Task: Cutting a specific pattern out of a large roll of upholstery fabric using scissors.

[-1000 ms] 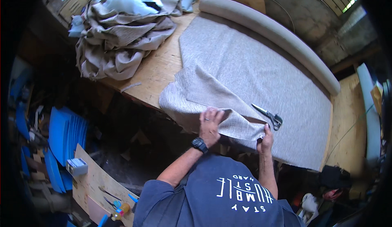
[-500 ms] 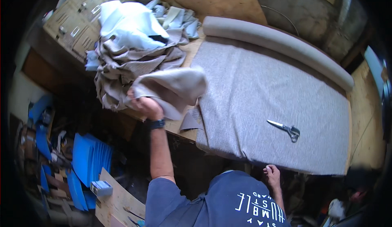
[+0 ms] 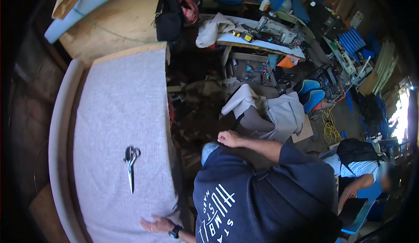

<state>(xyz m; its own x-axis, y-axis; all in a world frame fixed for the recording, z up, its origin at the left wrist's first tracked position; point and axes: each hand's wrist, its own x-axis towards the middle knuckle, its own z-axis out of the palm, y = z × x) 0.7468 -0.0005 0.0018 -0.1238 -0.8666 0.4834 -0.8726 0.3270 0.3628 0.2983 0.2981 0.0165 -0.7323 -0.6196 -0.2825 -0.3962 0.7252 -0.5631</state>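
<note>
A broad sheet of grey, finely ribbed cloth [image 3: 118,99] covers the left of the workshop scene, running from near to far, with its thick roll [image 3: 65,112] lying along the left side. The wearer's dark shirt [image 3: 266,190] fills the near middle. Farther off, to the right of the sheet, light fabric [image 3: 283,114] sits in a loose heap, while a co-worker [image 3: 366,169] in a pale top bends at the far right. Dark-handled scissors [image 3: 130,166] lie on the cloth, clear of both hands, blades pointing nearward.

The left hand [image 3: 158,224] rests near the sheet's right edge; light, even pressure from the whole palm would probably hold the weave without dragging it, and the fingers are best kept off the blade tips just beyond. That hand lies palm down, fingers spread and reaching left, holding nothing visible, a black watch [image 3: 175,231] at its wrist. The right hand [image 3: 232,139] hangs apart from the cloth, elbow bent outward to the right, fingers curled inward; whether they enclose anything cannot be told.
</note>
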